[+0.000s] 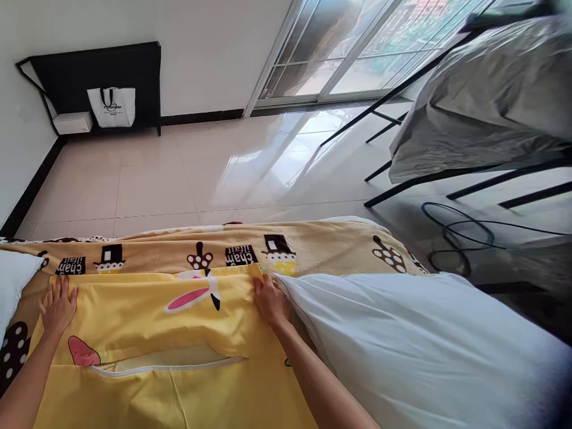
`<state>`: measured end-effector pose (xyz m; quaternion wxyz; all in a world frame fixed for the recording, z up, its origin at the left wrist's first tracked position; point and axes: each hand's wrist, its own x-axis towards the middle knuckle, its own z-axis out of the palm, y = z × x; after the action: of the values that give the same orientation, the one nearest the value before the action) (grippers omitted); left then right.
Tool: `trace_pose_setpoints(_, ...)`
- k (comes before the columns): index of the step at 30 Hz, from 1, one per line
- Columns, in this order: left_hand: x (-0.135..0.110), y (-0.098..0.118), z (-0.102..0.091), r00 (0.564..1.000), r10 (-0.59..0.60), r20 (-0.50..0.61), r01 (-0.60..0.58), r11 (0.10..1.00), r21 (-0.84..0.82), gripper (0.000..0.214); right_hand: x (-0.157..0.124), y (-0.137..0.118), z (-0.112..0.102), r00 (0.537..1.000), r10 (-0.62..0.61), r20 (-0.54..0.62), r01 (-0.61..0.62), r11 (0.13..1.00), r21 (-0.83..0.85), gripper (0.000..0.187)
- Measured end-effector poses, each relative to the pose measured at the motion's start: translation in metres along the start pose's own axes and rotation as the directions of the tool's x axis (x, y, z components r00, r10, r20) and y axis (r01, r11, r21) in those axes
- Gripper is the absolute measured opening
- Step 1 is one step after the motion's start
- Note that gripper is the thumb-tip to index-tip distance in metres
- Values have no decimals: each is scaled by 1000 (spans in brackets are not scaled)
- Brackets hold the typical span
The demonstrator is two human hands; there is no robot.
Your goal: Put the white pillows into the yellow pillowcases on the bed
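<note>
My yellow cover [147,325] lies spread on the blanket [326,250], far edge fairly straight, but creases remain and the zip [170,368] gapes. My left hand [59,305] is spread flat at the far left corner; my right hand [271,300] curls at the far right, pinching or pressing, I can't tell. Beyond lies a blanket strip, then floor [152,190]; a white bundle [402,333] crowds my right.

Wide free room above yellow cover [192,328] between my left hand [58,304] and my right hand [271,300]. Nearer me, slit [167,357] gapes in cover: way in, narrowing at both ends. Rightward, white bedding [402,345] bulges just beside my right forearm [313,369], blocking low sideways pass. Beyond low blanket [330,244], open floor [156,185]; plastic-wrapped furniture [482,101] obstructs far right.
</note>
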<state>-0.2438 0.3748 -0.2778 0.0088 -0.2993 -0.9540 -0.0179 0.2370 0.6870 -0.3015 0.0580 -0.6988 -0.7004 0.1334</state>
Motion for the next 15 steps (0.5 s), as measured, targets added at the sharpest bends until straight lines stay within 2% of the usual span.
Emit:
trace_pose_setpoints(2, -11, 16, -3, 995, -10, -98, 8, 1000, -24, 62, -19, -12, 5, 995, -37, -94, 36, 999, -11, 53)
trace_pose_setpoints(3, -21, 27, -2, 986, 47, -158, -53, 998, -34, 61, -33, -20, 10, 982, -113, -154, 112, 994, -18, 56)
trace_pose_setpoints(4, -35, 40, -1, 967, 170, -190, -179, 983, -33, 60, -51, -29, 17, 949, -245, -200, 245, 969, -28, 58)
trace_pose_setpoints(5, -50, 52, 3, 924, 337, -180, -347, 937, -27, 58, -69, -37, 25, 879, -424, -217, 425, 904, -43, 58)
trace_pose_setpoints(6, -64, 64, 7, 848, 514, -130, -522, 853, -27, 57, -87, -44, 34, 766, -615, -186, 618, 785, -49, 56)
trace_pose_setpoints(7, -77, 73, 13, 755, 654, -55, -656, 754, -36, 56, -101, -49, 42, 626, -771, -116, 773, 633, -36, 56)
trace_pose_setpoints(8, -86, 79, 19, 693, 721, -3, -720, 692, -44, 56, -111, -51, 50, 513, -858, -41, 858, 513, -8, 57)
trace_pose_setpoints(9, -90, 81, 25, 667, 744, 37, -743, 668, -47, 56, -117, -49, 55, 465, -885, 18, 885, 465, 15, 58)
trace_pose_setpoints(10, -90, 81, 29, 686, 726, 56, -725, 688, -39, 56, -118, -44, 59, 483, -874, 53, 875, 485, 18, 58)
trace_pose_setpoints(12, -80, 73, 32, 782, 621, 43, -622, 783, -6, 56, -115, -23, 60, 632, -774, 42, 775, 632, -20, 57)
trace_pose_setpoints(13, -74, 68, 31, 823, 567, 29, -567, 823, 9, 55, -116, -11, 57, 709, -705, -2, 704, 708, -45, 56)
trace_pose_setpoints(14, -70, 64, 29, 858, 514, 3, -514, 858, 20, 55, -121, 0, 53, 765, -641, -64, 638, 767, -64, 55)
trace_pose_setpoints(15, -69, 64, 25, 878, 478, -27, -477, 878, 26, 54, -132, 7, 49, 790, -600, -125, 596, 800, -72, 55)
